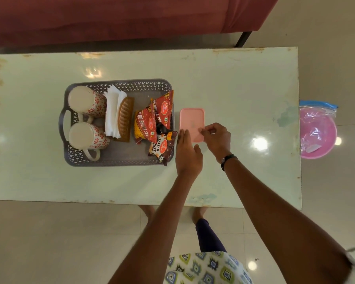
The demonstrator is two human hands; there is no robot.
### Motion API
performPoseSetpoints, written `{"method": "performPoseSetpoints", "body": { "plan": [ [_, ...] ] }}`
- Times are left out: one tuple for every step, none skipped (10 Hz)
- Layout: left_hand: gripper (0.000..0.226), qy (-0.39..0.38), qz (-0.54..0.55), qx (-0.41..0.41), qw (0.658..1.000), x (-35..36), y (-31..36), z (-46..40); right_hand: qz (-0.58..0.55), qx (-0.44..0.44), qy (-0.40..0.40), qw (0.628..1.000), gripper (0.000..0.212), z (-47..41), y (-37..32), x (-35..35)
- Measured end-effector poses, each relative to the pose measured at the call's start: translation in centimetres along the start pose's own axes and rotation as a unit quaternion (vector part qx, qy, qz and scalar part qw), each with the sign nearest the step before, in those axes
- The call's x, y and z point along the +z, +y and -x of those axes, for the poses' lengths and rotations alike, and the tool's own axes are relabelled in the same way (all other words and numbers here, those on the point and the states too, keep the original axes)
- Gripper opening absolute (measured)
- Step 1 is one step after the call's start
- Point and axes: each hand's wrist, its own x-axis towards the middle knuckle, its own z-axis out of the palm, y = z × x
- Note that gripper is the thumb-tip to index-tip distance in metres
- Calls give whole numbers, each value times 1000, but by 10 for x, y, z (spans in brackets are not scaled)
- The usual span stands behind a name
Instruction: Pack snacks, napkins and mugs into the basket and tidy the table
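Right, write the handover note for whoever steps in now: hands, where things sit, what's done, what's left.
Left hand: open, flat beside the pink container's near left corner.
Right hand: fingers pinching the container's near right edge.
Container lies on the table, just right of the grey basket.
Done: two mugs, napkins in their wicker holder and snack packets are in the basket.
Left: probably the pink container goes in; a pink tub sits past the table's right end.

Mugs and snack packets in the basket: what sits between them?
In the head view, a wicker holder with white napkins sits between the mugs and the snack packets in the basket.
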Motion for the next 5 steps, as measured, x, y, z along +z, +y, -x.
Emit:
{"method": "performPoseSetpoints", "body": {
  "plan": [
    [52,12,15,21,1000,-5,1,5,23,2,-16,1000,24,1,-1,-2],
    [37,88,26,145,985,-24,-2,17,44,-75,45,995,17,17,-8,-1],
    [26,210,46,197,957,-59,-21,20,44,-173,69,982,11,37,-20,7],
    [25,339,115,90,929,-105,-50,15,102,-205,19,973,14,58,-27,28],
    [36,418,145,-93,892,-153,-104,4,120,-163,12,979,19,64,-36,51]
  ]
}}
